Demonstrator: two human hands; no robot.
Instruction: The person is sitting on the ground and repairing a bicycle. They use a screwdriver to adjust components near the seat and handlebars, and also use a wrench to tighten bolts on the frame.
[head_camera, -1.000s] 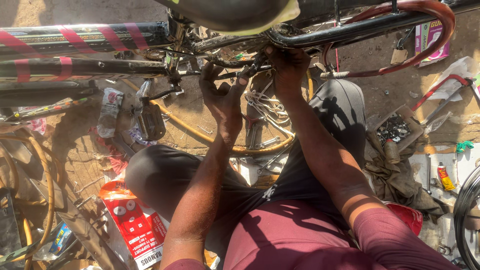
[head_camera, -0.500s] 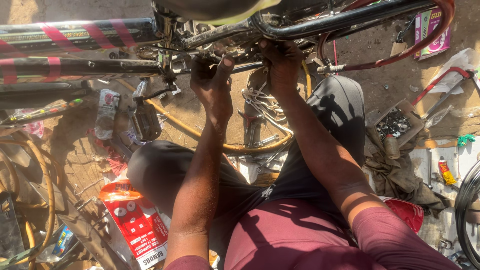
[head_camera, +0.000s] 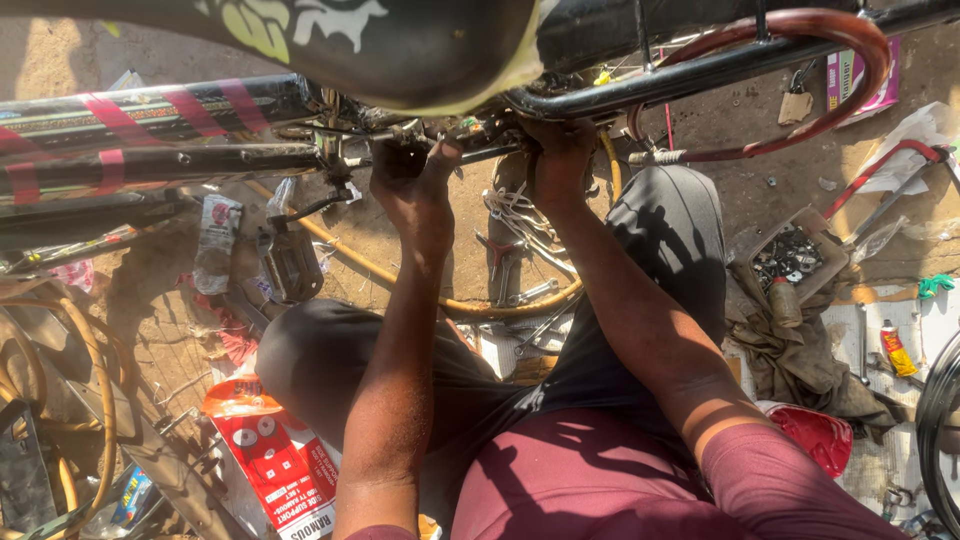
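Left hand (head_camera: 415, 185) raised under the bicycle frame (head_camera: 150, 135), fingers curled shut around a small metal fitting (head_camera: 405, 140) just below the saddle (head_camera: 390, 45); thumb up against the same part. Right hand (head_camera: 560, 150) up beside it, closed over the dark rear tube (head_camera: 640, 85), knuckles toward the camera; what sits inside that grip hidden by the fingers. Both hands close together, not touching, forearms rising from a maroon shirt (head_camera: 600, 480) at the bottom edge.

Fitting clamped where the striped frame tubes meet the saddle, in the upper middle of the view, between the two hands. Pedal (head_camera: 290, 262) hanging on its crank left of the left forearm. Rust-red curved stay (head_camera: 840, 70) looping off to the upper right.

Below, on bare dirt: knees in dark trousers (head_camera: 660, 240), a yellow hose (head_camera: 470, 300) curving between them, loose wrenches (head_camera: 520, 265) scattered near it. Tray of bolts (head_camera: 790, 255) well right of the right arm, a grey rag (head_camera: 800, 355) beneath it, a small tube (head_camera: 898, 348) further right. Red printed box (head_camera: 275, 455) by the left knee, a crumpled wrapper (head_camera: 215, 245) left of the pedal.
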